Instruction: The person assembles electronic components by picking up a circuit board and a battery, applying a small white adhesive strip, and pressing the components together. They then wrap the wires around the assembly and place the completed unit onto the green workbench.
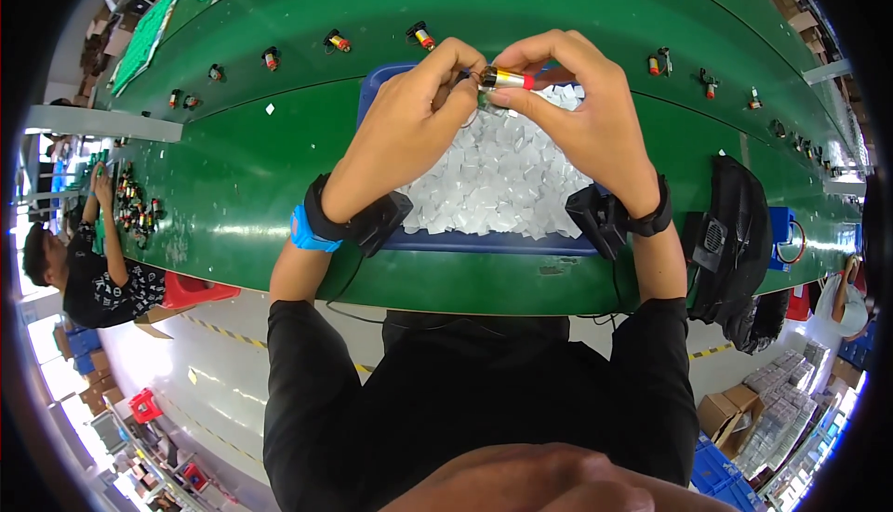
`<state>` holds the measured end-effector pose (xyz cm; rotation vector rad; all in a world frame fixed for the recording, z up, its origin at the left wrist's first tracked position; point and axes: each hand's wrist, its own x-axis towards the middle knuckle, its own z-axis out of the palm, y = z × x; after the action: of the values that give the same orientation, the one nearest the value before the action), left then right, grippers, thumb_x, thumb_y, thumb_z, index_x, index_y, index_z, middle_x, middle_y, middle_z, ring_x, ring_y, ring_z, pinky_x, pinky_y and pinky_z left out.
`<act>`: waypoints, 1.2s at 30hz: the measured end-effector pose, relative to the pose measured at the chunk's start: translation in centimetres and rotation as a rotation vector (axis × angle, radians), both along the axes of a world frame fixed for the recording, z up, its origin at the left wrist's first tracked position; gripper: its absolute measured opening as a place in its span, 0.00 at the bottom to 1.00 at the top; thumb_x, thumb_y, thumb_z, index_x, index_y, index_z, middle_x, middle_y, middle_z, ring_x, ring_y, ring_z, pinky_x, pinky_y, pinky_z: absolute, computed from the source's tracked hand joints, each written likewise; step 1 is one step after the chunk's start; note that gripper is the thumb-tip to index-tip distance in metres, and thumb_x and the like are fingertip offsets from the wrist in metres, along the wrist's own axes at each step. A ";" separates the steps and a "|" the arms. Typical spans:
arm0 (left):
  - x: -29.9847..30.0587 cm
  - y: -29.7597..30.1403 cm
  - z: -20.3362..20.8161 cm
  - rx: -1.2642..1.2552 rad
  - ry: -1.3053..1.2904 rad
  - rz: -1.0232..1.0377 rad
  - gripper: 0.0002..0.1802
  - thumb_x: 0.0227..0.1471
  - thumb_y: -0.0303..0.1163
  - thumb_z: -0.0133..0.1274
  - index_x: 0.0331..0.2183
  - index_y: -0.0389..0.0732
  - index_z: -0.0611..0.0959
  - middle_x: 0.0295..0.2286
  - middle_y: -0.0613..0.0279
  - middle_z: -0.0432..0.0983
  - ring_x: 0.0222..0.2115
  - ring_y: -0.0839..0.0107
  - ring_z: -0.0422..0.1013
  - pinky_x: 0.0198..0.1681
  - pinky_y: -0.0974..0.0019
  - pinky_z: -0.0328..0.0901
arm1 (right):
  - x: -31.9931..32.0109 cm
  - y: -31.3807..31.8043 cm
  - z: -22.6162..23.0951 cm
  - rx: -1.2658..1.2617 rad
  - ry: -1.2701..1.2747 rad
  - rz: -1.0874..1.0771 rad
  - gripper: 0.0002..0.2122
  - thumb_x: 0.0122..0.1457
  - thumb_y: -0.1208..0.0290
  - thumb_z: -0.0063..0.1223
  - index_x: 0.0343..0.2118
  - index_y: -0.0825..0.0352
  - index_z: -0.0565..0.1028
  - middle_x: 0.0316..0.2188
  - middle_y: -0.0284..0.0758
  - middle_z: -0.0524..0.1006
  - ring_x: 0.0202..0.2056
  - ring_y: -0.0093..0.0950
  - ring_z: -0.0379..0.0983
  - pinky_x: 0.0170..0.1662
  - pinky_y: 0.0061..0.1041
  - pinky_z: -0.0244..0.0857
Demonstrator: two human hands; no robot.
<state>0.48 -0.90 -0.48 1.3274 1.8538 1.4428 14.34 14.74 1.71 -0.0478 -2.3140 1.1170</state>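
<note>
Holding both hands raised over the blue tray, the person works at the near side of a green conveyor belt, whose front edge runs just ahead of the black-sleeved forearms. Open belt lies to either side of the tray, with more room on the left than on the right, where a black bag rests at the belt's edge. The tray is heaped with small white pieces.

A small metal cylinder with a red end sits between the two hands, above the far rim of the tray. The right hand pinches it between thumb and forefinger near the red end; the left hand closes its fingertips on the other, dark end. Thin wires seem to hang below the left fingertips, though they are too fine to make out.

Further small parts lie spaced along the far side of the belt. Another person sits at the left, partly cut off by the picture's rim. The tray's far wall is mostly hidden behind the hands.
</note>
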 end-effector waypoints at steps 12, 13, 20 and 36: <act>-2.0 -1.4 3.6 -0.101 -0.512 -0.320 0.20 0.61 0.30 0.52 0.53 0.33 0.72 0.40 0.58 0.70 0.31 0.74 0.72 0.28 0.67 0.77 | 0.8 0.4 0.8 0.340 0.132 0.120 0.11 0.47 0.81 0.67 0.34 0.67 0.78 0.37 0.35 0.82 0.40 0.33 0.75 0.40 0.27 0.72; -2.0 -1.3 3.7 -0.110 -0.561 -0.328 0.20 0.61 0.29 0.53 0.52 0.32 0.72 0.41 0.58 0.70 0.32 0.73 0.72 0.29 0.66 0.78 | 0.8 0.4 0.7 0.360 0.162 0.109 0.11 0.47 0.81 0.67 0.33 0.67 0.78 0.38 0.35 0.83 0.39 0.33 0.75 0.39 0.27 0.72; -1.1 -1.2 3.0 0.000 -0.599 -0.210 0.21 0.59 0.27 0.53 0.53 0.32 0.73 0.41 0.56 0.71 0.33 0.72 0.74 0.32 0.65 0.78 | -0.3 0.2 -0.1 0.472 0.368 0.045 0.14 0.43 0.86 0.68 0.33 0.68 0.77 0.37 0.35 0.84 0.38 0.32 0.76 0.38 0.27 0.73; 3.6 -2.9 4.4 0.197 0.011 0.057 0.19 0.55 0.20 0.56 0.49 0.33 0.78 0.39 0.59 0.67 0.36 0.76 0.72 0.30 0.72 0.79 | -0.8 -1.4 -1.7 -0.237 0.553 0.145 0.14 0.45 0.90 0.65 0.33 0.69 0.74 0.36 0.42 0.82 0.40 0.29 0.78 0.42 0.26 0.74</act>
<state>4.04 -3.79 3.93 1.3846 1.8078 1.6875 13.50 13.31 0.06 0.3060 -1.7109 1.2808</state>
